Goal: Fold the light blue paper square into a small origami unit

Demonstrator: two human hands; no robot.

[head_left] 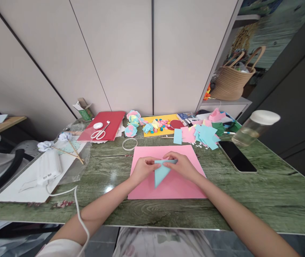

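Note:
A light-blue sheet of paper [161, 174], folded into a triangle, is held up over a pink sheet [165, 191]. My left hand [143, 169] pinches its upper left corner between thumb and fingers. At the upper right, my right hand [181, 165] grips the same paper, thumb in front. One point of the triangle hangs downward. Parts of the fingers behind the paper are hidden. Past the pink sheet lie blue paper pieces [207, 135] and pink paper pieces [188, 134] in a loose pile.
Scissors [98, 133] lie on a red folder [112, 119]. A yellow sheet [147, 134] bears colourful beads, beside crumpled paper balls [131, 130]. At right are a phone [237, 156] and a bottle [248, 130]. A white cable [77, 207] crosses near my left forearm, from a white power bank [49, 166].

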